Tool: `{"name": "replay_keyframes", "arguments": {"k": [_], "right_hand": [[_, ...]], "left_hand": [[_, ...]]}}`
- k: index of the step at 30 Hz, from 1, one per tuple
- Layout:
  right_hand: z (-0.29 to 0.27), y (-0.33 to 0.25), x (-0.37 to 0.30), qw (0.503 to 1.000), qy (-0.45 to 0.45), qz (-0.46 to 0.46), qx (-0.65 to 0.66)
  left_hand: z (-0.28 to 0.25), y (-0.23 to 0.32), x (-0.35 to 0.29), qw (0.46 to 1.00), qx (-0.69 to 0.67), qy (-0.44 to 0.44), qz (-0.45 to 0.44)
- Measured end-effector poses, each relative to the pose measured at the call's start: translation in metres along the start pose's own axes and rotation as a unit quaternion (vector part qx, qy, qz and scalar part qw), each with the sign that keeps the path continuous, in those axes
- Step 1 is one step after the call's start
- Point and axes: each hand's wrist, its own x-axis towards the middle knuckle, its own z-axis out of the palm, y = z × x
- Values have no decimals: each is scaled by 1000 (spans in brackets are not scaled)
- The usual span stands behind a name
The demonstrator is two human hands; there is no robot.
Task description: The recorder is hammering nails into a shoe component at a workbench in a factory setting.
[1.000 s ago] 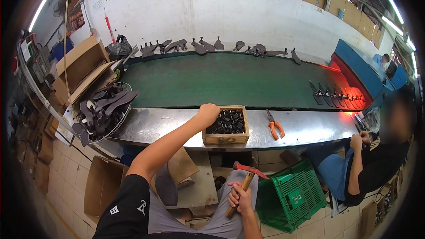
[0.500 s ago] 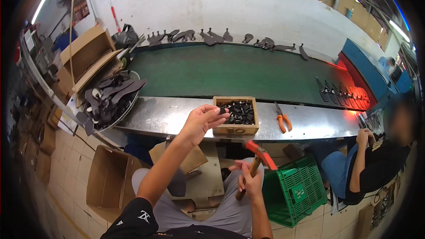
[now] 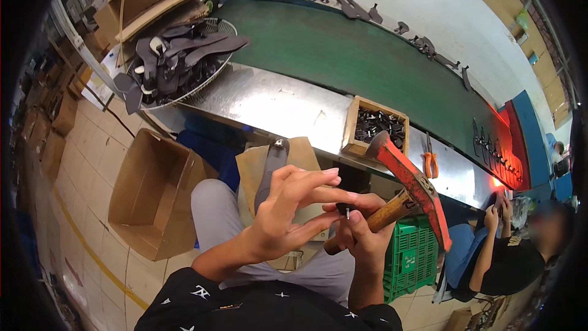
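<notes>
Both my hands meet around a small black heel tip with a metal pin point(image 3: 344, 208) in front of my lap. My left hand point(image 3: 285, 211) has its thumb and a fingertip closed at the piece, with the other fingers stretched out. My right hand point(image 3: 370, 233) grips the wooden handle of a red-headed hammer point(image 3: 395, 209); its thumb and forefinger also pinch the heel tip. Behind my left hand, a dark shoe-sole piece point(image 3: 274, 168) with a shiny end lies on a brown board point(image 3: 303, 153). A wooden box point(image 3: 360, 148) of similar black tips stands on the metal ledge.
Pliers with orange handles point(image 3: 430, 162) lie beside the box. A wire basket point(image 3: 214, 83) of dark sole pieces stands left. Beyond runs a green conveyor belt point(image 3: 318, 49). A cardboard box point(image 3: 131, 236) and a green crate point(image 3: 401, 257) flank me. A co-worker point(image 3: 517, 257) sits right.
My left hand has come back from the wooden box to my right hand, bringing the black tip. The hammer has risen closer. My view has turned and tilted, shifting the bench.
</notes>
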Motion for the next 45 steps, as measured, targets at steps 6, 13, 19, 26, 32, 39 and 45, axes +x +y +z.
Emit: {"name": "replay_keyframes", "arguments": {"k": [6,13,19,26,32,39,45], "right_hand": [[11,28,18,996,-56,-38,-50],[16,51,29,998,-4,58,-37],[17,58,35,993,-7,77,-87],[8,56,35,995,25,85,-49],[-3,56,65,974,-6,123,-191],[-7,81,85,953,-28,101,-283],[-6,95,100,946,-86,87,-300]], "left_hand": [[-26,-19,-7,998,-30,49,-39],[-36,-48,-22,992,-77,46,-84],[-31,-54,-26,982,-124,86,-116],[-38,-64,-30,996,-51,56,-37],[-30,-153,-48,981,79,39,-172],[-17,-138,-67,967,151,10,-205],[-9,-129,-78,960,194,19,-202]]}}
